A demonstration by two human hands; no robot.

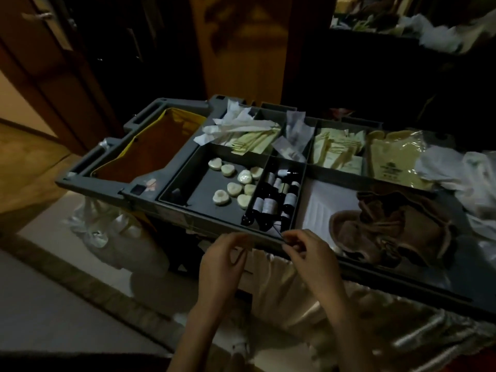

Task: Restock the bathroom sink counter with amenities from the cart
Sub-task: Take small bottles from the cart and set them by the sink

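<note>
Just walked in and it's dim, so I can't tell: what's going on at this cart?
A person stands at the cart, both hands at the near rim of its tray. The right hand pinches a thin dark strand; what it is I cannot tell. The left hand curls beside it, its hold unclear. The round soaps and small dark bottles lie in their compartments, no hand on them.

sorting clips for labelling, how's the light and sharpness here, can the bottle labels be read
Head view: dim, underexposed, background nearly black. Head view: the wide-angle lens bows the edges of the grey plastic cart tray. Head view: soft focus, so labels on the small dark bottles are unreadable; the round white soaps show clearest; left hand and right hand are slightly blurred.
</note>
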